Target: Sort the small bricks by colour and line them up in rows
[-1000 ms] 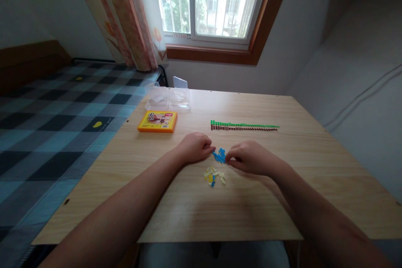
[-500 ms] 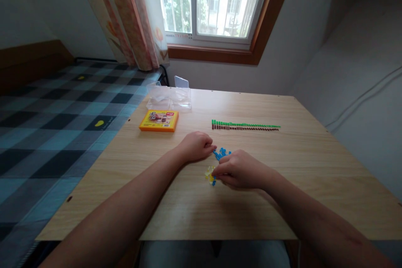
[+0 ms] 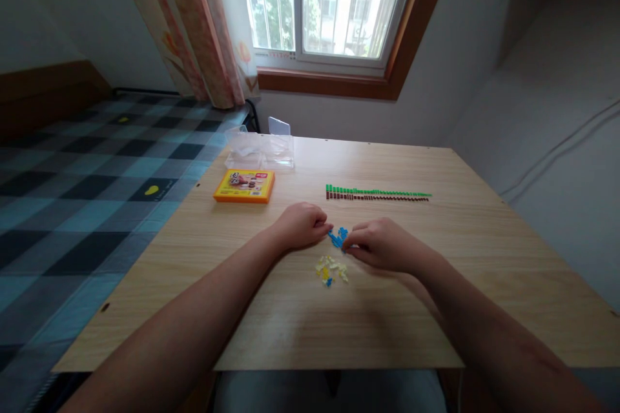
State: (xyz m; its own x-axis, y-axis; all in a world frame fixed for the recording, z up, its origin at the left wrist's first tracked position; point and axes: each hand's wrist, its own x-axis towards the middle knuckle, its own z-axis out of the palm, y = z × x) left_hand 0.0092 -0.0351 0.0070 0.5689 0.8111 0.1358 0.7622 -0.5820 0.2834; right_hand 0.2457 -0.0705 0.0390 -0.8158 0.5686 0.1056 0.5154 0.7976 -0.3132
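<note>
My left hand [image 3: 305,226] rests on the table with its fingers curled, its fingertips at the left edge of a pile of small blue pieces [image 3: 338,238]. On the pile's right side is my right hand [image 3: 375,242], fingers pinched together at the blue pieces; whatever lies between the fingertips is too small to make out. Nearer the front edge lies a loose group of pale and bright yellow pieces [image 3: 332,269], with a few blue pieces [image 3: 329,282] at its lower side.
Behind the hands, green pieces [image 3: 378,191] and brown pieces [image 3: 378,198] form two long rows on the wooden table [image 3: 271,329]. A yellow-orange box [image 3: 245,186] lies at the left, with clear plastic containers [image 3: 260,151] behind it.
My right hand has moved up and away from the yellow pieces to the blue pile, uncovering more pale yellow pieces. My left hand has stayed in place.
</note>
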